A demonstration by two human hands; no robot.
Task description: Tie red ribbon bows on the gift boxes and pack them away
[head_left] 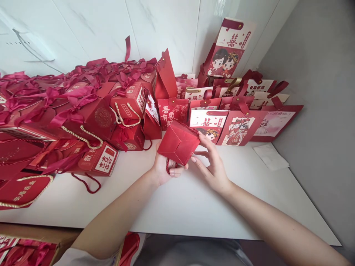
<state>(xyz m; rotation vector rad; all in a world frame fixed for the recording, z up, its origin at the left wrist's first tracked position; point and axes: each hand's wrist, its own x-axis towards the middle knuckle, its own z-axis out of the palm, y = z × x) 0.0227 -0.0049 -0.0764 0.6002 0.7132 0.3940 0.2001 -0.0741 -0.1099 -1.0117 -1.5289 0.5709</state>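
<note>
A small red gift box point(179, 143) with a twisted red cord handle is held up above the white table, a folded, seamed face turned toward me. My left hand point(166, 168) supports it from below and the left, fingers curled around it, with a loop of the cord hanging by the fingers. On the right side, my right hand point(212, 164) touches the box's edge with its fingertips, the thumb near the lower right corner. Just behind the box stand upright red and white gift bags, including one with a cartoon couple point(209, 123).
Red gift boxes point(104, 114) with ribbons and cords are piled along the left. A tall bag point(229, 50) rises above the bags at the back. A white tissue point(270, 156) lies at right on the table point(249, 207). A cardboard carton point(65, 240) of red boxes is at lower left.
</note>
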